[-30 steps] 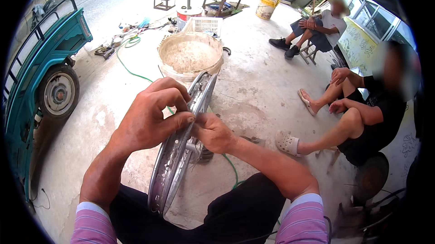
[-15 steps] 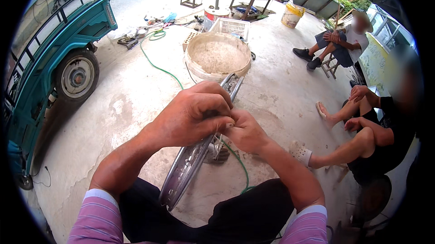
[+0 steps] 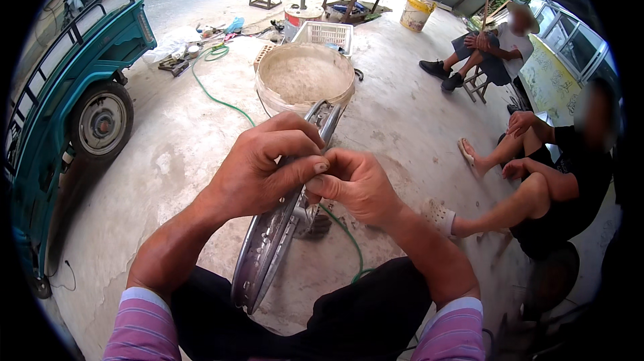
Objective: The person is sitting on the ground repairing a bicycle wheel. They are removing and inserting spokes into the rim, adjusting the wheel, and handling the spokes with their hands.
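A silver metal wheel rim with holes along it stands on edge between my dark-trousered legs, tilted away from me, its hub partly showing. My left hand is closed over the rim's upper part, fingers curled and thumb pressed in. My right hand meets it from the right at the rim, fingertips pinched together; what they hold is hidden. A darker object, too shadowed to name, lies below the hub.
A dirty round tub stands ahead, with a white crate behind. A teal cargo cart is on the left. Two seated people are on the right. A green hose, scattered tools and a yellow bucket are on the ground.
My hands and the rim shifted right as seen in the view, then slightly back left. My right hand's fingers now show more, bent in a pinch beside the left thumb.
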Action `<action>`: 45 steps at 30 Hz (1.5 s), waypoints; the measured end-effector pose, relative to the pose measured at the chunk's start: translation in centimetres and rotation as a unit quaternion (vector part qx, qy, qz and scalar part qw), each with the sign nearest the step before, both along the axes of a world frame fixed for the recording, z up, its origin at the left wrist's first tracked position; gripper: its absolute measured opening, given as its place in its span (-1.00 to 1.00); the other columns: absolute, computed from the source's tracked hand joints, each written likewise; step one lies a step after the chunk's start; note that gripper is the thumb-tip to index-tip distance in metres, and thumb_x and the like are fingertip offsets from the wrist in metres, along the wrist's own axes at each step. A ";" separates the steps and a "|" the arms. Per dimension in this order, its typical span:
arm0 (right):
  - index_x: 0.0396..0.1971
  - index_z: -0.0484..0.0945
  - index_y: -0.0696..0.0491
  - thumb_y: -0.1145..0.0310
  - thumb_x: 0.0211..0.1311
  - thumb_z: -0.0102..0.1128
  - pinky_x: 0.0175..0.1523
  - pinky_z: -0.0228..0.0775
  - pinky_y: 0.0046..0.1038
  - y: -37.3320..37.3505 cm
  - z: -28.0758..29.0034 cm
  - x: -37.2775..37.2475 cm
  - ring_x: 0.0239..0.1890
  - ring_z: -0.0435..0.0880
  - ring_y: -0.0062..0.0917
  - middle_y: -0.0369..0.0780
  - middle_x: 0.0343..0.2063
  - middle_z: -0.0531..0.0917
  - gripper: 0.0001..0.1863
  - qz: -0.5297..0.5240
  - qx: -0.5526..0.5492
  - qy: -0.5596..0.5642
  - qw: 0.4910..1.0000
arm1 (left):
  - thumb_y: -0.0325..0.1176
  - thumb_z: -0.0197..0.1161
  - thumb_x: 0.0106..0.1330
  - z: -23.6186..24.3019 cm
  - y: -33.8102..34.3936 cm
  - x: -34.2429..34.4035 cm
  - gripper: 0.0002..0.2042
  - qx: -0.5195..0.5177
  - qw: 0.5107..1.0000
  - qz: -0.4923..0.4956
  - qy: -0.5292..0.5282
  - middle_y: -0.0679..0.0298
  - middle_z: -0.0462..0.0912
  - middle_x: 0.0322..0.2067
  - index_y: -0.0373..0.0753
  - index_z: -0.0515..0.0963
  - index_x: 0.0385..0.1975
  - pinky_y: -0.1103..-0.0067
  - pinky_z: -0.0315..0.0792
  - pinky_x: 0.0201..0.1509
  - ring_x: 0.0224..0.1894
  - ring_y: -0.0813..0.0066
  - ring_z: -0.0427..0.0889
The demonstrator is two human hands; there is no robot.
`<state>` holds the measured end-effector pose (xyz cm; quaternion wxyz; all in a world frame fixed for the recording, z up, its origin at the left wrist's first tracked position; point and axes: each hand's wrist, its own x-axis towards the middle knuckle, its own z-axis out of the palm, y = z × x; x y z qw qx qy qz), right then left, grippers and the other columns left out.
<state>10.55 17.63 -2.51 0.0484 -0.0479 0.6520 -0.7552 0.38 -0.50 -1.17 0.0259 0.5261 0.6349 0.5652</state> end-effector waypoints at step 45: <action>0.07 0.51 0.05 0.12 0.47 0.07 -0.17 0.58 -0.59 0.0 -6.8 -4.8 -0.17 0.63 -0.73 -0.34 -0.16 0.64 -0.63 -0.094 -0.099 0.028 0.990 | -0.50 0.33 0.21 0.2 -2.0 1.0 -0.77 -0.012 0.996 0.076 0.053 0.12 0.55 -0.05 -0.27 0.62 -0.12 0.42 0.49 0.11 0.06 0.26 0.57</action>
